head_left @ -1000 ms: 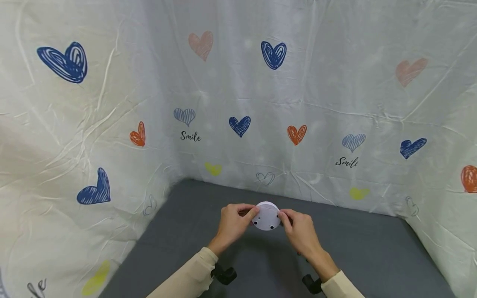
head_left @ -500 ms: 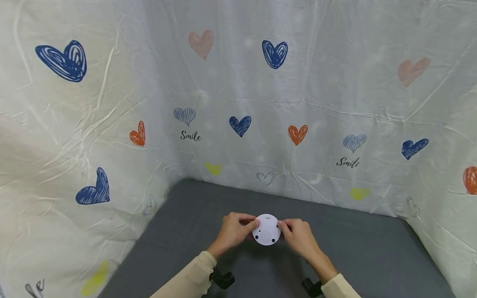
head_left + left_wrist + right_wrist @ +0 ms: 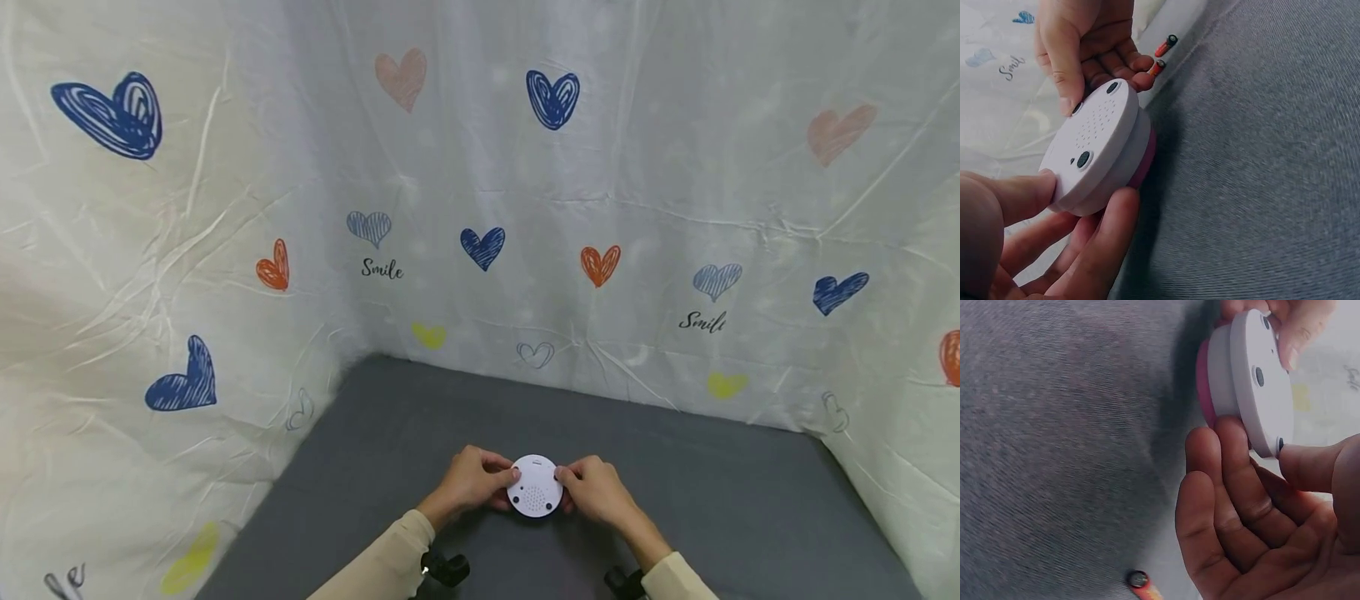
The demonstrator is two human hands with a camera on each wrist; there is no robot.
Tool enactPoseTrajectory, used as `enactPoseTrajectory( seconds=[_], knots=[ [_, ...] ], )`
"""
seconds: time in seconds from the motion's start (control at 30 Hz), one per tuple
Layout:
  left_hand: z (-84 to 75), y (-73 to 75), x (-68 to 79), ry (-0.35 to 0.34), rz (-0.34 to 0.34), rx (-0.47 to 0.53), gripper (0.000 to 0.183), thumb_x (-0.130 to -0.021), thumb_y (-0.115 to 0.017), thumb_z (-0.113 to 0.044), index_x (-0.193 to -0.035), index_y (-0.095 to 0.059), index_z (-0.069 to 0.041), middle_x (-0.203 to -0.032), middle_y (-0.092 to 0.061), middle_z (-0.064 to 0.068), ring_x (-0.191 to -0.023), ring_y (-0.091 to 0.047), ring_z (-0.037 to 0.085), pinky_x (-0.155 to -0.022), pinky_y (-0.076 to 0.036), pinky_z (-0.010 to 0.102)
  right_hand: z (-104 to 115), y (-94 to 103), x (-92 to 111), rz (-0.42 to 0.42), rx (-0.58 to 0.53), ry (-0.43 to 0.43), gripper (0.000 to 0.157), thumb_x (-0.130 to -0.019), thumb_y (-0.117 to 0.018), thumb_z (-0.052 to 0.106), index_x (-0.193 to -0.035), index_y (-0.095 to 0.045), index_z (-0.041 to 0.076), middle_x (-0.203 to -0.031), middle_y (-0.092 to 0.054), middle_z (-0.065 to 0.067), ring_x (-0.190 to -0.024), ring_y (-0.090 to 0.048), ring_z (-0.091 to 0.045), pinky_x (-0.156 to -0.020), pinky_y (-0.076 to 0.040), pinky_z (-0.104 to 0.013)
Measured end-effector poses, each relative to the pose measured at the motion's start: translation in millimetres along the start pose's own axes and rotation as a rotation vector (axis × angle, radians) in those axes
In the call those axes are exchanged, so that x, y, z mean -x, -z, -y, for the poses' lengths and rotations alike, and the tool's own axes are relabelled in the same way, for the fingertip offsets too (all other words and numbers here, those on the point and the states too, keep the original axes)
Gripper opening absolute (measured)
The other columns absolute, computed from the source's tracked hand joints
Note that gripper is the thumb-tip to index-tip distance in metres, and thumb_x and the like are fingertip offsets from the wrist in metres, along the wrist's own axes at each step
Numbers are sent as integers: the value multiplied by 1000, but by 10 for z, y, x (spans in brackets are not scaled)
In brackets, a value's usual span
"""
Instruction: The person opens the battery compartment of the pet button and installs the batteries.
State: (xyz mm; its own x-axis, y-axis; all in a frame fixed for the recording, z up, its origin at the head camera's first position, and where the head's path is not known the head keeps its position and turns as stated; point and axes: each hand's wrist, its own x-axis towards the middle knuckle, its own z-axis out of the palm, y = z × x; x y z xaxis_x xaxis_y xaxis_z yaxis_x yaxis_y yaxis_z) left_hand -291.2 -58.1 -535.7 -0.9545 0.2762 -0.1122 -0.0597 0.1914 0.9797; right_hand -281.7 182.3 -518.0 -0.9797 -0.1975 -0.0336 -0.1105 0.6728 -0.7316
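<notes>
A round white device (image 3: 535, 487) with dark round feet, a patch of small holes and a pink far side (image 3: 1205, 381) is held up between both hands. My left hand (image 3: 472, 482) pinches its left edge, the thumb on the holed face and the fingers behind. On the opposite edge, my right hand (image 3: 600, 493) grips with its thumb beside a foot and fingertips underneath. Two orange-and-black batteries lie beyond my right hand in the left wrist view, a farther battery (image 3: 1166, 45) and a nearer battery (image 3: 1157, 67); the right wrist view catches one battery (image 3: 1142, 585).
Grey cloth (image 3: 712, 492) covers the table. A white curtain (image 3: 480, 167) printed with hearts stands along the back and both sides. Dark wrist mounts (image 3: 447, 570) sit under the forearms.
Both hands have brought the device lower and nearer to me. Its holed face has tilted up, so it shows more fully to the head camera. The grip stays the same.
</notes>
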Motion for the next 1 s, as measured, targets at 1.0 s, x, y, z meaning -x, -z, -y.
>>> enactPoseTrajectory(
  seconds=[1.0],
  knots=[
    [72, -6, -58, 181, 57, 173, 40, -95, -80, -2, -131, -68, 13, -98, -79, 17, -72, -78, 21, -68, -71, 40, -41, -64, -21, -19, 43, -55, 41, -108, -64, 23, -70, -76, 14, -59, -67, 3, -56, -64, -12, -51, -48, -27]
  ],
)
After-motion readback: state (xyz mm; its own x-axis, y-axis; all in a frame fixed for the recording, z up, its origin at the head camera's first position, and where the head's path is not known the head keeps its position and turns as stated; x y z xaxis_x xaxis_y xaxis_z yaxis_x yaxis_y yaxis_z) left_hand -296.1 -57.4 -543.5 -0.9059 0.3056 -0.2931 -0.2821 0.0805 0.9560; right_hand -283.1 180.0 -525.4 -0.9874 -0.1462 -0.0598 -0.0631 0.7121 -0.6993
